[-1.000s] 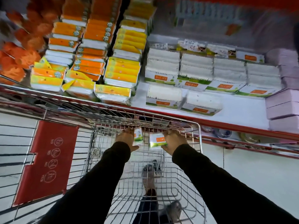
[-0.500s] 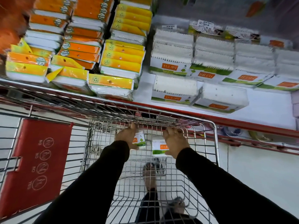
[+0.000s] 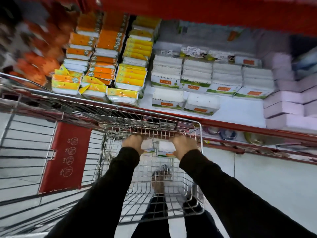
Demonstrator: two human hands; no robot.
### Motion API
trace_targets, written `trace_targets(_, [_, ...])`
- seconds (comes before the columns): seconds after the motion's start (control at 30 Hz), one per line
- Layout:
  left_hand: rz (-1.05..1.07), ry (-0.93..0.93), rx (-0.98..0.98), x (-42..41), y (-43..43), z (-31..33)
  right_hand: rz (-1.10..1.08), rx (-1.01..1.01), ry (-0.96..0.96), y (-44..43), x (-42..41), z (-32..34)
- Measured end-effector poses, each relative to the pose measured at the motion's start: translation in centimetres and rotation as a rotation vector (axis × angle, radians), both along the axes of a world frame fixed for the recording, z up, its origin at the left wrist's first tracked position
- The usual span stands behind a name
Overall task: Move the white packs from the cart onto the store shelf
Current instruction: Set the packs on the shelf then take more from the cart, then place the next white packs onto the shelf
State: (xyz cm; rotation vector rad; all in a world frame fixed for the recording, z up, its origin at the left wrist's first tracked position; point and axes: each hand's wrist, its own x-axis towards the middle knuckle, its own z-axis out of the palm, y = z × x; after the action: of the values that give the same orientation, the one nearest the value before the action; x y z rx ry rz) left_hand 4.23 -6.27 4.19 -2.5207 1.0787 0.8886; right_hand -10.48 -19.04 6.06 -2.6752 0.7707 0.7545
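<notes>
Both my hands are down inside the wire cart (image 3: 199, 125), near its far wall. My left hand (image 3: 133, 142) is shut on a small white pack (image 3: 147, 146) with a green and orange label. My right hand (image 3: 183, 146) grips a second white pack (image 3: 165, 148) of the same kind. The two packs sit side by side between my hands, partly hidden by my fingers. Beyond the cart, the white store shelf (image 3: 240, 112) holds stacks of matching white packs (image 3: 195, 78), with two more (image 3: 167, 100) lying in front.
Orange and yellow packs (image 3: 109, 66) fill the shelf's left part, and pale pink boxes (image 3: 288, 100) its right end. A red shelf edge (image 3: 248, 128) runs just past the cart. A red cart flap (image 3: 66, 157) stands at left. My legs show through the cart floor.
Both hands stay inside the cart, each holding its pack. The view has tilted up, so more of the shelf and the red board above it shows.
</notes>
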Motion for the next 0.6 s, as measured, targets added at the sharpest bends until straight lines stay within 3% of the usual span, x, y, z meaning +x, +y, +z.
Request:
trace_targets(0.33, [-0.014,-0.148,-0.135,-7.0,-4.5,15.1,-0.178,0.034,-0.225,-6.2,-7.4,14.2])
trace_targets(0.6, [-0.163,-0.169,-0.368,-12.5,-13.3,19.6,-0.269,-0.158,-0.227,-14.3,-14.6,19.6])
